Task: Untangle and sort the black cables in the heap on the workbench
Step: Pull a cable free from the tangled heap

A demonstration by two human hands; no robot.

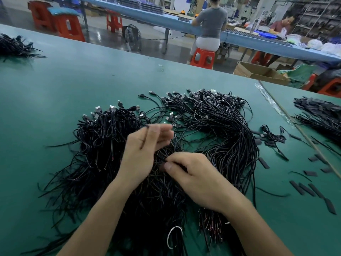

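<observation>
The heap (221,137) of black cables sprawls across the middle of the green workbench (73,80), directly in front of the person, its USB plugs (110,108) fanned toward the far side and its bare tails trailing toward the near edge. The right hand (195,176) rests low on the heap's centre with its fingers curled, thumb and forefinger pinching the end of a single cable (163,159) that sticks out toward the left. The left hand (144,150) is raised just above the tangle, a little farther away than the right, its fingers smeared by motion blur; a thin strand (144,138) runs across them, but whether the hand grips it or merely brushes it cannot be told. A white ring (174,237) lies among the cables near the bottom edge, between the two forearms. Short black sleeve pieces (313,189) are scattered on the mat to the right of the heap, and beyond a seam in the surface lies a second bundle (321,115); a third bundle (14,47) sits at the far left. Past the bench a person in grey (212,21) sits on a red stool (203,58) at a long blue table (147,17), with a cardboard box (258,72) on the floor nearby
</observation>
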